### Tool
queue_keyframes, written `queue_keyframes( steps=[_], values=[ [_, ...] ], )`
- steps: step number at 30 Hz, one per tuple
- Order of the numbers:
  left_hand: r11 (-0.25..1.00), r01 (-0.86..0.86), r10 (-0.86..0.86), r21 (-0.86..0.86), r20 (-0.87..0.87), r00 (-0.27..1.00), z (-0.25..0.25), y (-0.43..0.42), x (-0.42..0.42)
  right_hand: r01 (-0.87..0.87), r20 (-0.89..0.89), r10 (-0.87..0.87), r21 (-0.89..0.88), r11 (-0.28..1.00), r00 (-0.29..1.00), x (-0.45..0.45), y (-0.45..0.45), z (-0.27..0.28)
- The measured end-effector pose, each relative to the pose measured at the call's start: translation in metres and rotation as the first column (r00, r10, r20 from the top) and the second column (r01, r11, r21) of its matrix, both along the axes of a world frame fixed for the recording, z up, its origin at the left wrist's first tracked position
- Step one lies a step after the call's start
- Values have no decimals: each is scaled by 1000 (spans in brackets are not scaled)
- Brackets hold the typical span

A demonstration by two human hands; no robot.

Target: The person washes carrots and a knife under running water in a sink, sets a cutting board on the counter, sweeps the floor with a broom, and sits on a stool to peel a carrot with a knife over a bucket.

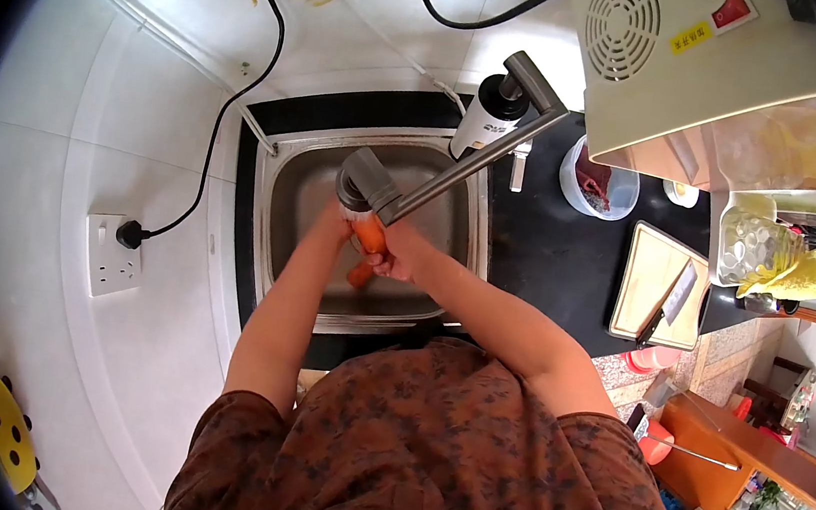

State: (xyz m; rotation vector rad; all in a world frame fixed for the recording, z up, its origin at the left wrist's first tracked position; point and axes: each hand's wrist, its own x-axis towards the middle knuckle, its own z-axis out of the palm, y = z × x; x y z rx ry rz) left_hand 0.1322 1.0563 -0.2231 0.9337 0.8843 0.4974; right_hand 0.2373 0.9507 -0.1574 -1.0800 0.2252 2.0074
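Observation:
An orange carrot [372, 237] is under the faucet head [368, 178], over the steel sink [305, 183]. My right hand [402, 254] is closed around it, its fingers curled at the lower side. Another orange piece [360, 275] shows just below those fingers; I cannot tell whether it belongs to the same carrot. My left hand [341, 224] reaches in from the left beside the carrot's upper end. The faucet head and the carrot hide most of its fingers, so its grip does not show.
Right of the sink stand a white bottle [484, 123], a clear bowl [599, 184] with dark red contents, and a cutting board [634, 276] with a cleaver [677, 294]. The faucet's long arm [468, 166] crosses above the sink. A beige appliance [681, 65] overhangs the counter.

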Motion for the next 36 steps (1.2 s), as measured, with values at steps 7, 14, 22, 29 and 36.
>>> queue_keyframes(
  steps=[7,14,22,29,36],
  values=[
    [993,-25,54,-119,246,968,35,15,-5,62,-111,-70,-71,996,991,40,6,-2],
    [935,337,-223,110,-558,799,56,-2,-33,280,116,-281,29,960,953,56,32,-47],
    [963,243,-269,-117,-362,893,70,-36,-30,378,945,-283,203,903,167,-51,61,7],
    [977,166,-199,-132,-306,931,89,-56,-34,109,539,-418,512,852,732,1,50,-98],
    [953,65,-94,-295,-88,992,83,-58,-43,166,346,-328,424,890,879,-3,14,-41]
  ],
)
